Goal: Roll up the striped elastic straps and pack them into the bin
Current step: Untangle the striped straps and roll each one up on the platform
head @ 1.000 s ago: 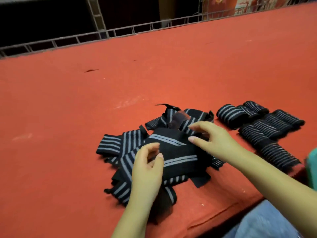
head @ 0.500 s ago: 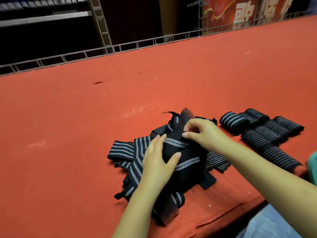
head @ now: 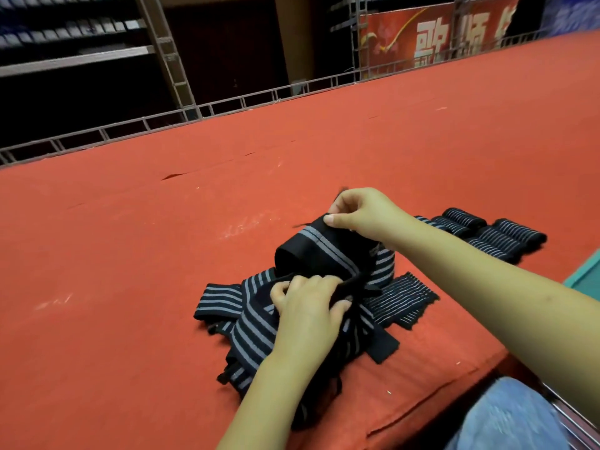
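Note:
A heap of black straps with grey stripes (head: 256, 323) lies near the front edge of the red table (head: 130, 271). My right hand (head: 363, 212) pinches the end of one strap (head: 321, 251) and holds it raised above the heap. Lower down, my left hand (head: 308, 306) grips the same strap against the pile. Several rolled straps (head: 500, 235) lie in rows to the right, partly hidden behind my right forearm. A teal corner (head: 584, 271) at the right edge may be the bin.
A metal rail (head: 227, 105) runs along the table's far edge, with dark shelving and a red banner (head: 438, 37) behind it. My knee in blue denim (head: 506, 420) shows below the front edge.
My right hand has lifted the strap's end up from the pile. My left hand has shifted right and closed on the strap lower down. The camera has tilted up a little.

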{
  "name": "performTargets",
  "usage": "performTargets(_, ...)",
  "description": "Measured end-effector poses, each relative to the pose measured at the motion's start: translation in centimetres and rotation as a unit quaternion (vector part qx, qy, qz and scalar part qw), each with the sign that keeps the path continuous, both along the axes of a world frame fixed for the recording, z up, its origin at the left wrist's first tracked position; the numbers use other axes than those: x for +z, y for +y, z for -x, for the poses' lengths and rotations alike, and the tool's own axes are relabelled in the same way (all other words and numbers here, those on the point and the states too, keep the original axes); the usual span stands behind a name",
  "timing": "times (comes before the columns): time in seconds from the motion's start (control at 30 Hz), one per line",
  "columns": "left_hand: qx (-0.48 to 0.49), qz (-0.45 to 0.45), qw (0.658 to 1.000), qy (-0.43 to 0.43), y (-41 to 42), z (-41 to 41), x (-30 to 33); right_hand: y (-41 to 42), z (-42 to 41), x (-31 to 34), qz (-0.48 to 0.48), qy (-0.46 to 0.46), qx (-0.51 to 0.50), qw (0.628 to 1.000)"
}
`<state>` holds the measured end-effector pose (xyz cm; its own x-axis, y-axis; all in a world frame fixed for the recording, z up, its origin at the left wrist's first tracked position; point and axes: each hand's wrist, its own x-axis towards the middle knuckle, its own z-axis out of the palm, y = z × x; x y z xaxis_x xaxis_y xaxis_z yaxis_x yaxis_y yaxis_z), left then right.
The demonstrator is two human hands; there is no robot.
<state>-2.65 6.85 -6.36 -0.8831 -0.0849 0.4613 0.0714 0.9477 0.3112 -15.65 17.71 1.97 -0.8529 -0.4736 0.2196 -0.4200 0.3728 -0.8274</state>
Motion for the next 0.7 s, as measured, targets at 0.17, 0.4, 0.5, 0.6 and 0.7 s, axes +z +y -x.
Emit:
performTargets(0.17, -0.049, 0.03, 0.995, -0.082, -1.4, -0.8, -0.5, 0.6, 2.5, -2.6, 0.001, -0.064, -0.065, 0.996)
performTargets(0.4, -0.064, 0.046, 0.989, -0.128, -2.1, -0.9, -1.1, 0.3, 4.2, -8.0, 0.017, -0.151, -0.135, 0.979)
performTargets(0.5, -0.041, -0.054, 0.995, -0.071, -3.0, -0.9, -0.4, 0.5, 3.8, -7.3, 0.005, -0.078, -0.123, 0.989)
performTargets(0.6, -0.004, -0.158, 0.987, 0.014, -4.1, -0.8, 1.1, 1.0, 1.9, -5.9, -0.048, 0.012, -0.044, 0.998)
performTargets(0.7, -0.004, -0.223, 0.974, 0.047, -4.9, -0.4, 2.8, 1.7, 0.0, -5.6, -0.097, 0.033, 0.016, 0.995)
